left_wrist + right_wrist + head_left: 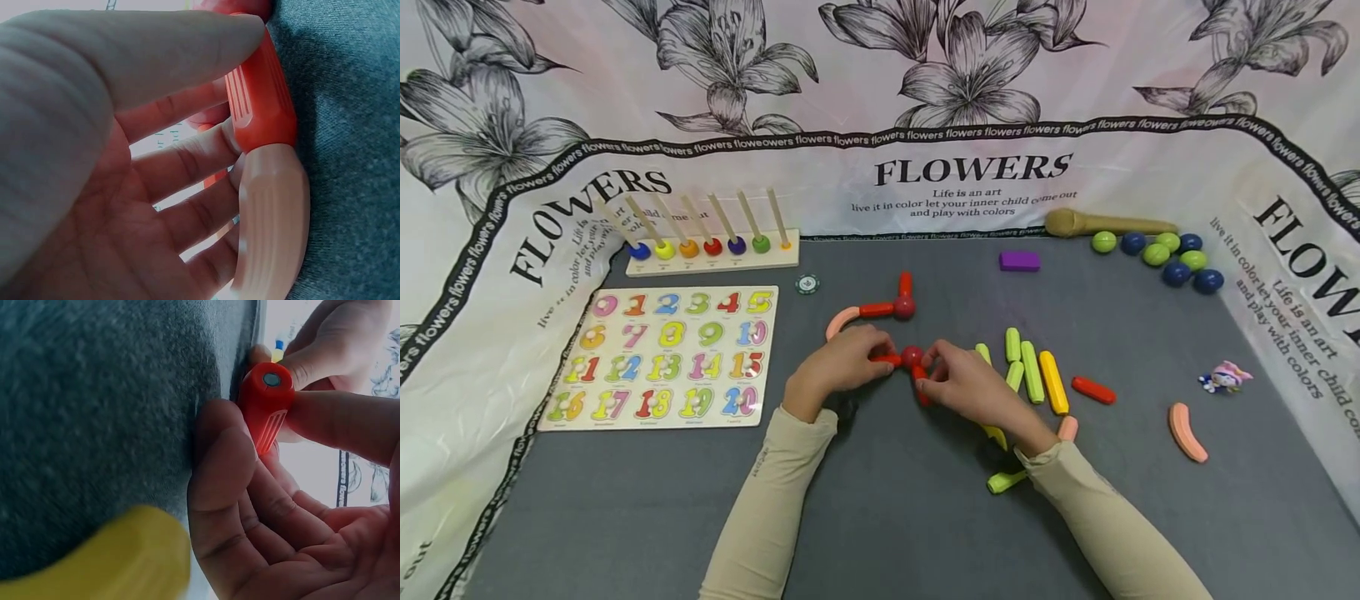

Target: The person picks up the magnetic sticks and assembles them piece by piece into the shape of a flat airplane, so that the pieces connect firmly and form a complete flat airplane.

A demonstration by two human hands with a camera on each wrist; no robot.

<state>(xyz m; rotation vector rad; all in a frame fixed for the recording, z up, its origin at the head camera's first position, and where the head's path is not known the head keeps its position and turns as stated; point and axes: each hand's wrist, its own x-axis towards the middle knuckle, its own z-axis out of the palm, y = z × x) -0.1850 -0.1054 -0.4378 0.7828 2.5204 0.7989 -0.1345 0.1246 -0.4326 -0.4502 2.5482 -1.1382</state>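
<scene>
My left hand (848, 360) pinches a short red magnetic rod (261, 100) between thumb and fingers. A curved peach rod (273, 219) meets its near end in the left wrist view. The rod's other end is at a red ball (912, 357). On the ball's right, my right hand (967, 377) pinches a second red rod (267, 415), whose end shows a round grey disc. Just behind the hands, another red ball (904, 307) joins an upper red rod (906, 284) and a sideways red rod (877, 310), with a curved peach rod (841, 320) following on.
Several green rods (1032, 372), a yellow rod (1053, 382) and a red rod (1093, 390) lie right of the hands. Further out are a peach rod (1187, 432) and small figurine (1225, 377). A number board (658, 358) and peg stand (715, 260) occupy the left.
</scene>
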